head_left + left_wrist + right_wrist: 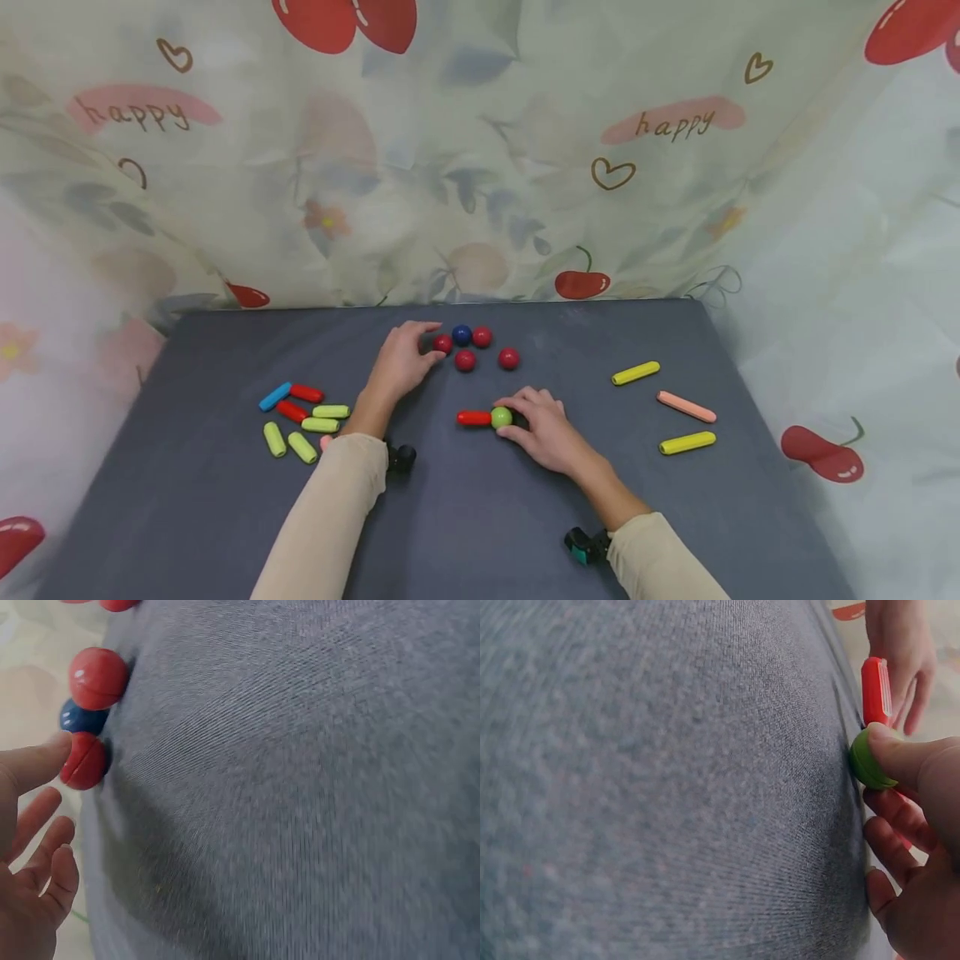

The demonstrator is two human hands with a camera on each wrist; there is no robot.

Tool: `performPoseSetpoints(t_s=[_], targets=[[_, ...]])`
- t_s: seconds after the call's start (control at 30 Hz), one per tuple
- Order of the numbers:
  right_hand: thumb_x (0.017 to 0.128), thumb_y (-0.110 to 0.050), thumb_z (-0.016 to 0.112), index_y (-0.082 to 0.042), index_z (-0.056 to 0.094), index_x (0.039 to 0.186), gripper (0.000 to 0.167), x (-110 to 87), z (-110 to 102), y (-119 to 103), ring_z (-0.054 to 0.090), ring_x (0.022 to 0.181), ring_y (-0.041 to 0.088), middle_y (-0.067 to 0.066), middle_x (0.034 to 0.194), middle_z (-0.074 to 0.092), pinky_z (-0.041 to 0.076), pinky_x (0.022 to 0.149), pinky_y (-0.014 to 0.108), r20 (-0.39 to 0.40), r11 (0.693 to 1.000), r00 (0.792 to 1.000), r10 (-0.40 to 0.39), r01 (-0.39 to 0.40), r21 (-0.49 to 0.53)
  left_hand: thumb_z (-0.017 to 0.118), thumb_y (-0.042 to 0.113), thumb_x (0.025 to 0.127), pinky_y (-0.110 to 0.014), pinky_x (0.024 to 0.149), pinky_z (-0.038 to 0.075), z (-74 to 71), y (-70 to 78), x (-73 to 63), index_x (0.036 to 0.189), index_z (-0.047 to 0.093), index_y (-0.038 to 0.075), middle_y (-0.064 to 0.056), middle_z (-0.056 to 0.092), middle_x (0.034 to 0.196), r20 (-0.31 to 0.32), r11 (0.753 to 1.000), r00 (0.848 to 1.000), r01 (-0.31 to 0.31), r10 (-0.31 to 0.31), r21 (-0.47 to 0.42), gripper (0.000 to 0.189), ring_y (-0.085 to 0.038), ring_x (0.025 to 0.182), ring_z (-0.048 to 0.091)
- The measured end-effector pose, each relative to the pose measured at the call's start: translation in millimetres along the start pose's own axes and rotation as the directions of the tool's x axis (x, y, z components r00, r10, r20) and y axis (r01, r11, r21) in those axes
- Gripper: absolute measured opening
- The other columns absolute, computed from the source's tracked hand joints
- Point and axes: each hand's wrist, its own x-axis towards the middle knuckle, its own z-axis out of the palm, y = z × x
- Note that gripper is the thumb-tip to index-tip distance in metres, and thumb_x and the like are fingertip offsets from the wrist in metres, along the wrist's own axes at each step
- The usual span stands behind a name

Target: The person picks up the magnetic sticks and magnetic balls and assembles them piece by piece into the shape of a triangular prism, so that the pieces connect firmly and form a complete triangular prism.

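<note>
My right hand (546,429) pinches a green ball (502,417) between thumb and fingertips. A red stick (474,418) extends from the ball's left side, in line with it. Toward the back of the table, my left hand (402,360) reaches around a red ball (442,343), its thumb and index finger spread on either side. In the left wrist view the thumb tip overlaps that red ball (84,763), while the other fingers are parted and loosely bent. A blue ball (462,335) sits right beside it, with several more red balls (482,337) close by.
Several short sticks lie at left: pale green (274,439), red (307,392) and blue (275,397); the left forearm partly covers a pink piece (326,442). On the right are yellow sticks (636,373) and a pink stick (686,407). A printed curtain (480,208) hangs behind the table.
</note>
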Motion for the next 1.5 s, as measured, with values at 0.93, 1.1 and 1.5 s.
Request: performPoseSetpoints(t_s=[0.93,1.1,1.5], targets=[[0.091,-0.034,0.077,-0.025,0.071,0.125,0.036,4.2,1.0,-0.1,0.045,0.092,0.011,-0.006,0.106,0.063,0.027,0.077,0.032,-0.004,1.0,1.0,0.016,-0.016,-0.017,0.081,0.02,0.089,-0.041,0.088,0.059,-2.7,-7.0,-78.9,0.124,0.07,0.017,-0.007,0.071,0.115,-0.046,0.977,0.993,0.098,-0.109,-0.187,0.037,-0.02,0.098,0.07],[0.09,-0.035,0.078,-0.026,0.071,0.124,0.036,3.4,1.9,-0.3,0.045,0.09,0.011,-0.007,0.104,0.062,0.027,0.076,0.032,-0.01,1.0,1.0,0.011,-0.011,-0.025,0.085,0.021,0.085,-0.038,0.084,0.059,4.9,-8.0,-99.0,0.12,0.072,0.02,-0.003,0.074,0.107,-0.031,0.974,0.991,0.124,-0.132,-0.191,0.038,-0.015,0.093,0.069],[0.09,-0.037,0.078,-0.027,0.071,0.125,0.038,4.1,5.8,-0.6,0.048,0.095,0.012,-0.007,0.109,0.064,0.026,0.078,0.033,-0.018,1.0,1.0,0.014,-0.014,-0.025,0.088,0.018,0.08,-0.034,0.079,0.06,24.1,1.9,-112.3,0.112,0.075,0.018,0.0,0.076,0.097,-0.011,0.97,0.994,0.106,-0.111,-0.219,0.034,-0.009,0.085,0.069]])
